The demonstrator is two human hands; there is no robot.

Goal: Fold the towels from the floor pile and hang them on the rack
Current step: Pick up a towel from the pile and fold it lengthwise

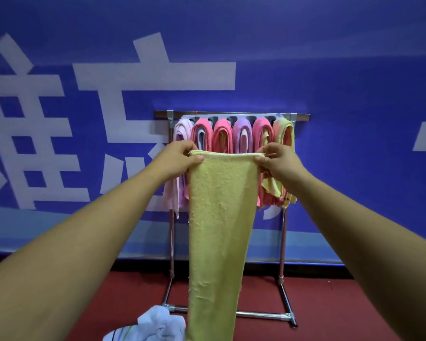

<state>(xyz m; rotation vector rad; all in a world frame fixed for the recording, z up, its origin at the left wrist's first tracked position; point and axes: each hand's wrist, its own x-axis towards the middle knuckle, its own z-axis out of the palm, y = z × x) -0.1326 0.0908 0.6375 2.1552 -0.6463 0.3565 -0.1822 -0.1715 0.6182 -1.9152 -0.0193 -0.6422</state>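
A long yellow towel (219, 217) hangs straight down in front of me, folded lengthwise. My left hand (180, 156) pinches its top left corner and my right hand (278, 159) pinches the top right corner, stretching the upper edge level. Behind it stands the metal rack (283, 242), with several folded towels (221, 135) in pink, coral, purple and yellow draped side by side over its top bar. The floor pile (155, 321), white and pale blue cloth, lies at the bottom of the view, left of the hanging towel.
A blue wall (354, 94) with large white characters rises right behind the rack. The floor (330, 303) is dark red. The rack's base bar (261, 315) runs along the floor beyond the pile.
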